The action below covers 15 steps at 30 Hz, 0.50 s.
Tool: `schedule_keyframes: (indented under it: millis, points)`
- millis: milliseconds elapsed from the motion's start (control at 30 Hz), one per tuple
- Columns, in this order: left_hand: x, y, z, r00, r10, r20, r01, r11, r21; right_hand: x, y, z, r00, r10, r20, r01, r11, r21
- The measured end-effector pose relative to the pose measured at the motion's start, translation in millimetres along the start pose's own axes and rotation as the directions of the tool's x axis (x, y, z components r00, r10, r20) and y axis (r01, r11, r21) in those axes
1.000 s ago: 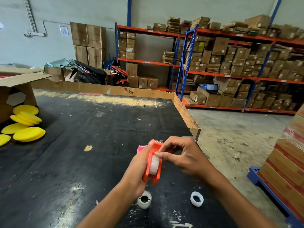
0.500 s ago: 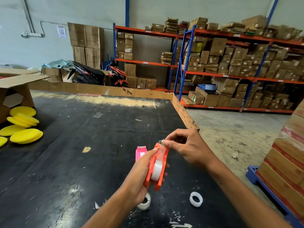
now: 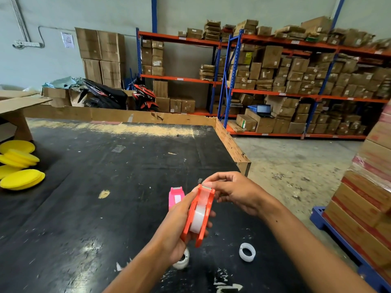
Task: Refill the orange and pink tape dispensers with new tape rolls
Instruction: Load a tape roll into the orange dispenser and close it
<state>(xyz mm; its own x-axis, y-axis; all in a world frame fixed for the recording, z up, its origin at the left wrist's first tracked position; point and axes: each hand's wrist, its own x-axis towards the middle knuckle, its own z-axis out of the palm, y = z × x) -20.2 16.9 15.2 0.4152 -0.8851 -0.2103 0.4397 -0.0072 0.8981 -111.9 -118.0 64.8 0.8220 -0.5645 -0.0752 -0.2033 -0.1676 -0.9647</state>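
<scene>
The left hand [image 3: 175, 227] grips the orange dispenser [image 3: 198, 216], right hand [image 3: 234, 192] touching its top.

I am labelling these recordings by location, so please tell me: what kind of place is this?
Most likely a warehouse or stockroom. Tall orange-and-blue pallet racks are filled with cardboard boxes, more cartons sit on a blue pallet on the bare concrete floor, and the worn black table looks like a packing bench.

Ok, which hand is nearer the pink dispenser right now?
Left. The left hand, holding the orange dispenser, sits right beside the pink dispenser; the right hand is farther right, beyond the orange one.
</scene>
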Motion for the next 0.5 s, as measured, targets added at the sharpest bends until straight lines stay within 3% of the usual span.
schedule_keyframes:
  millis: [133, 300, 433, 500]
  points:
    - [9.3, 1.4, 0.3, 1.0, -0.019, 0.007, 0.019, 0.996, -0.09, -2.2, 11.3, 1.8, 0.999, -0.006, -0.046, 0.007, 1.0, 0.014]
    - [27.8, 0.5, 5.1, 0.995, -0.004, -0.103, -0.009, 0.992, -0.126, -13.0, 20.8, 7.3, 0.967, -0.049, -0.251, 0.037, 0.998, -0.054]
    - [38.7, -2.0, 16.9, 0.991, 0.011, -0.133, -0.024, 0.995, -0.096, -27.1, 28.7, 11.6, 0.973, -0.095, -0.209, 0.068, 0.989, -0.134]
    - [42.3, -2.2, 23.9, 0.991, 0.011, -0.132, -0.024, 0.995, -0.1, -29.3, 32.5, 10.4, 0.98, -0.061, -0.191, 0.053, 0.998, -0.046]
